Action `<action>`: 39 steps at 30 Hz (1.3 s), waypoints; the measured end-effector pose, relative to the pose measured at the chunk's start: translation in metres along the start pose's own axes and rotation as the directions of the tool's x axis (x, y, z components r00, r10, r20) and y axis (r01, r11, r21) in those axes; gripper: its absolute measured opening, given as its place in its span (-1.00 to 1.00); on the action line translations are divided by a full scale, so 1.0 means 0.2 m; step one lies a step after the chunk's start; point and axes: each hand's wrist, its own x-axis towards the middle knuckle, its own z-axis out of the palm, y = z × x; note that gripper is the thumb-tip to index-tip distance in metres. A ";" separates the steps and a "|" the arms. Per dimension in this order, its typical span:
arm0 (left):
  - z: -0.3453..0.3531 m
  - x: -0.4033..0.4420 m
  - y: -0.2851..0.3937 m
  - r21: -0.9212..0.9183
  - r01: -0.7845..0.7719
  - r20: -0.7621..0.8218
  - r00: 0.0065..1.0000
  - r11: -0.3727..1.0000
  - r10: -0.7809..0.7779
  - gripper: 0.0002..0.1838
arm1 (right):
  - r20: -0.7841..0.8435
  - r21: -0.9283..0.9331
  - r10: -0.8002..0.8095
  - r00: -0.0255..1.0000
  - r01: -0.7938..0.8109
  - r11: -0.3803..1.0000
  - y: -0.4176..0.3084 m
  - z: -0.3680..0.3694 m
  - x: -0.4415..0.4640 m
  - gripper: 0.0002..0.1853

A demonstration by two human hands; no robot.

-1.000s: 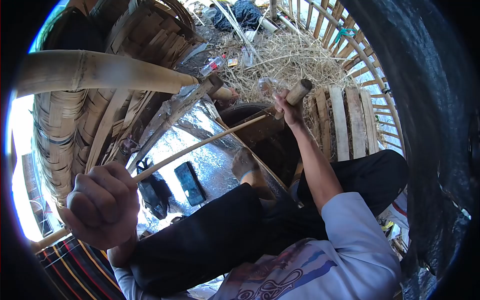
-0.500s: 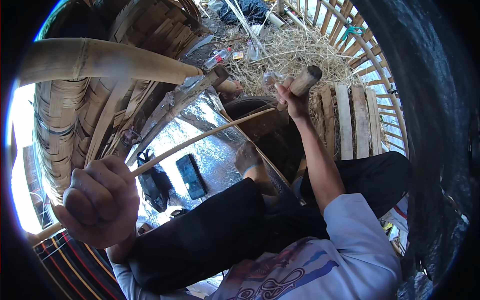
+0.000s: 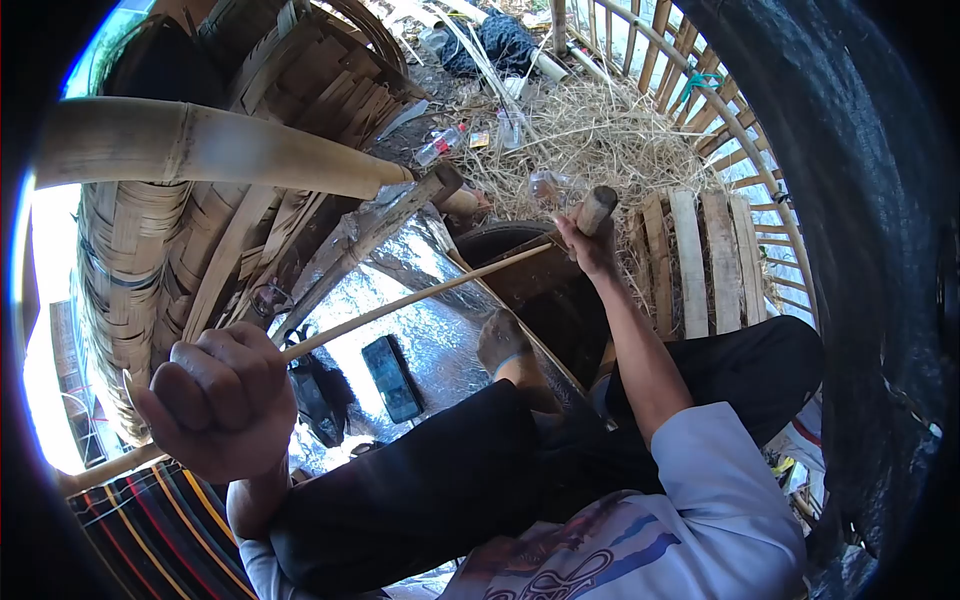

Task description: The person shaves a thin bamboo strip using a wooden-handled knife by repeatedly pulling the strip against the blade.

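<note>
A thin, pale bamboo stick (image 3: 420, 296) runs slantwise across the head view. My left hand (image 3: 218, 400) is closed in a fist around its near end, above my left knee. The stick's far end reaches up beside my right hand (image 3: 588, 245), which is closed around a thick wooden handle (image 3: 598, 208). The handle's butt points up toward me. Whatever is fixed to its other end is hidden below my hand. Under the right hand sits a dark, round container (image 3: 495, 236) with a shadowed inside.
A phone (image 3: 392, 378) and a black pouch (image 3: 318, 400) lie on a shiny silver sheet (image 3: 440, 345). My bare foot (image 3: 503, 348) rests beside them. A thick bamboo pole (image 3: 240, 145) and woven baskets crowd the left. Straw (image 3: 620, 140), wooden slats (image 3: 688, 265) and a bamboo fence (image 3: 745, 120) lie beyond.
My right hand and the handle have moved down, and the handle shows shorter. My left hand appears slightly higher and further right; the whole view has shifted a little too.
</note>
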 end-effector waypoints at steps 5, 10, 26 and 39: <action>0.02 -0.03 0.00 0.028 -0.010 -0.034 0.999 1.000 0.011 -0.50 | 0.059 0.314 0.078 0.995 -0.093 0.945 -0.12 0.09 0.00 -0.73; 0.01 -0.02 0.00 -0.011 -0.017 -0.046 0.999 1.000 0.016 -0.50 | 0.054 0.611 -0.229 0.972 0.149 0.778 -0.68 0.38 -0.13 -0.73; 0.04 -0.01 -0.01 -0.022 -0.030 0.008 1.000 0.999 0.030 -0.49 | 0.032 0.377 -0.300 0.953 0.266 0.887 -0.66 0.29 -0.33 -0.68; 0.07 -0.01 0.01 0.014 -0.017 0.017 1.000 1.000 0.016 -0.37 | -0.315 0.350 0.200 0.928 -0.082 0.933 0.11 -0.04 -0.20 -0.70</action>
